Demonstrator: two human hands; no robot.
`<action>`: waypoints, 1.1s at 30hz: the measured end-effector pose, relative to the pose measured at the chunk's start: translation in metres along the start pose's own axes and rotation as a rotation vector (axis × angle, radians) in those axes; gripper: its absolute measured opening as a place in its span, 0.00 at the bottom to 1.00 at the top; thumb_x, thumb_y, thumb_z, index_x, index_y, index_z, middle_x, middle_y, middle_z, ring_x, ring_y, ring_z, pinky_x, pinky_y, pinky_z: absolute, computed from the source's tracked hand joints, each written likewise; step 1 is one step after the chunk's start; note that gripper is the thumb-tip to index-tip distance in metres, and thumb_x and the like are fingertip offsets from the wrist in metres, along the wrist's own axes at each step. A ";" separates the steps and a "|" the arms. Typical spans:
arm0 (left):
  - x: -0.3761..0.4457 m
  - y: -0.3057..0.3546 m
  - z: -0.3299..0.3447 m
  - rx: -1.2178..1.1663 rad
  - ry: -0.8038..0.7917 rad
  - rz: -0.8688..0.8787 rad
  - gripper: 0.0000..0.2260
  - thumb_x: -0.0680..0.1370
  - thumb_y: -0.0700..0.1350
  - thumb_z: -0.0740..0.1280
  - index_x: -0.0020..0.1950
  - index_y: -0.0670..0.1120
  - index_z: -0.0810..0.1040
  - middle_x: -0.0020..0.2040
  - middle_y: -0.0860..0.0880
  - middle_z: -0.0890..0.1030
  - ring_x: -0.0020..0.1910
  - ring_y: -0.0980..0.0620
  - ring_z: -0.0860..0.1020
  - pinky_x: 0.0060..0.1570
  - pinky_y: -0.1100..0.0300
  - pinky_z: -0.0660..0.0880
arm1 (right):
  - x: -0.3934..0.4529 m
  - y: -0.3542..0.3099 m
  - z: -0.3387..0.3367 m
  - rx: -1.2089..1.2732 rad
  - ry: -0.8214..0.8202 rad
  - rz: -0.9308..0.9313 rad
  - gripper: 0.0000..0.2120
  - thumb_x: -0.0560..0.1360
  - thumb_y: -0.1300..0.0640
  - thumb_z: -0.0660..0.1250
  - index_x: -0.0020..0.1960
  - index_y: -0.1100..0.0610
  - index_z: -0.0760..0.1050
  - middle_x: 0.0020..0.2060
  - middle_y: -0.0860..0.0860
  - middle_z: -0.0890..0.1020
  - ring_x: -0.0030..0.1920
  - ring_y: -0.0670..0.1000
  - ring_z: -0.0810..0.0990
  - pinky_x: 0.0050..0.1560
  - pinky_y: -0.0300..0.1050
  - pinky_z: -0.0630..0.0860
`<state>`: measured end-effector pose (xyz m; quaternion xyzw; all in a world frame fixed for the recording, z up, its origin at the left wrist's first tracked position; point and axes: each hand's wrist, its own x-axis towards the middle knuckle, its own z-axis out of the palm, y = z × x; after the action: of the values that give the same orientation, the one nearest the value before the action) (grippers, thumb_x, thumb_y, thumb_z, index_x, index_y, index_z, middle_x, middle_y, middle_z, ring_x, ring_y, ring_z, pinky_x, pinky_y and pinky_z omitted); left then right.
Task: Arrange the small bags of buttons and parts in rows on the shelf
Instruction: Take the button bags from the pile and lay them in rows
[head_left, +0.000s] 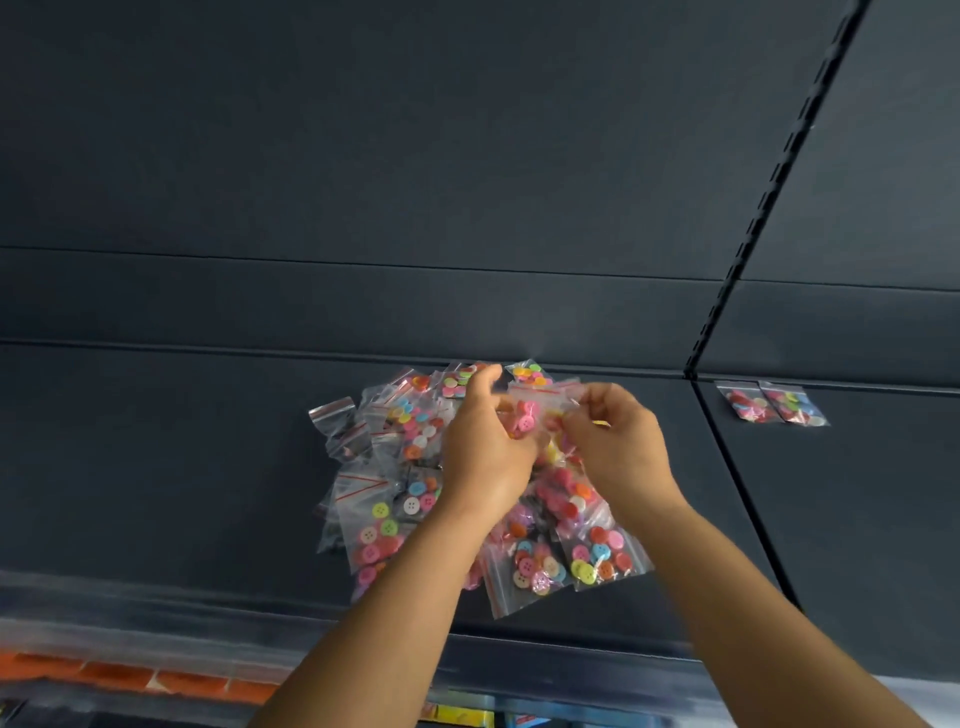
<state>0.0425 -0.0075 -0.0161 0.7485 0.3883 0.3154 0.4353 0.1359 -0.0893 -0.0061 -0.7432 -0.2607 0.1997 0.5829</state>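
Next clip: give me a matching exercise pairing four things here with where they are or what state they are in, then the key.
Things:
1. heap of button bags
2. two button bags lying side by side
3. small bag of pink buttons
4. orange packets

Places or states:
A. held up between left hand and right hand
B. on the shelf panel to the right of the seam
C. below the shelf's front edge, lower left
D. piled in the middle of the shelf

Pairs: 1-D, 2-B, 3-A, 4-C
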 end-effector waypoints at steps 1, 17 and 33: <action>0.001 0.004 0.002 -0.030 -0.023 -0.009 0.29 0.71 0.44 0.74 0.68 0.54 0.66 0.49 0.59 0.77 0.45 0.62 0.77 0.35 0.73 0.73 | -0.001 -0.004 -0.005 0.059 -0.020 0.026 0.05 0.75 0.61 0.65 0.46 0.53 0.78 0.31 0.49 0.82 0.30 0.45 0.78 0.32 0.44 0.76; -0.018 0.076 0.104 -0.113 -0.355 -0.073 0.20 0.80 0.50 0.59 0.73 0.57 0.61 0.57 0.50 0.77 0.45 0.59 0.77 0.36 0.67 0.71 | 0.024 0.025 -0.134 0.168 0.049 0.148 0.05 0.72 0.60 0.70 0.41 0.61 0.76 0.25 0.47 0.78 0.33 0.49 0.76 0.52 0.54 0.77; -0.039 0.148 0.280 -0.224 -0.209 -0.131 0.03 0.70 0.39 0.72 0.40 0.44 0.78 0.31 0.55 0.80 0.27 0.61 0.76 0.32 0.69 0.74 | 0.075 0.089 -0.323 0.068 0.124 0.155 0.05 0.70 0.63 0.69 0.46 0.58 0.76 0.30 0.53 0.84 0.35 0.50 0.83 0.50 0.48 0.79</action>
<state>0.2947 -0.2022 -0.0071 0.6971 0.3512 0.2481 0.5737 0.4027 -0.3057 -0.0140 -0.7521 -0.1587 0.2065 0.6055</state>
